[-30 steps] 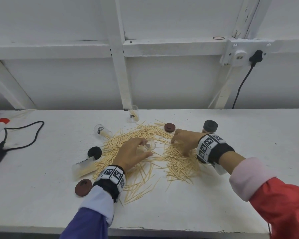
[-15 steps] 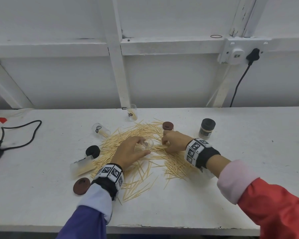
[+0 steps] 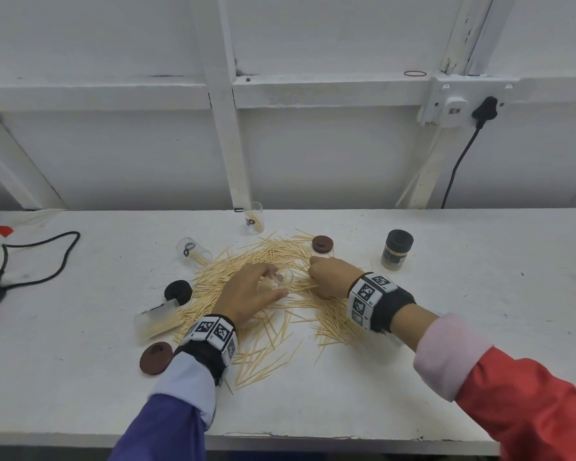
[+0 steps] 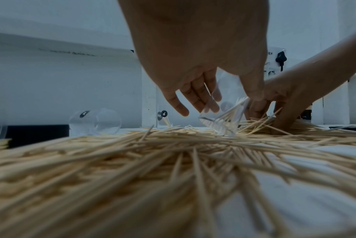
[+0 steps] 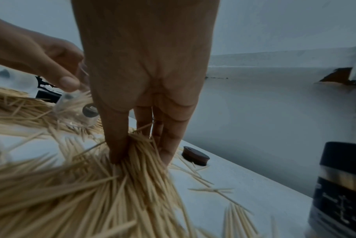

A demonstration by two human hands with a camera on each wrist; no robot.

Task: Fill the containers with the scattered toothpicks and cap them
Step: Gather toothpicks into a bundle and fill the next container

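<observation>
We noted the left hand (image 3: 246,294) gripping a tilted clear container (image 4: 223,119) — right hand (image 3: 330,277) fingers pinching toothpicks (image 5: 144,154).

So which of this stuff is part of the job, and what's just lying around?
Job: toothpicks, tilted container in left hand, right hand, lying containers, upright container, capped container, loose caps.
Lying about: black cable, wall plug.
</observation>
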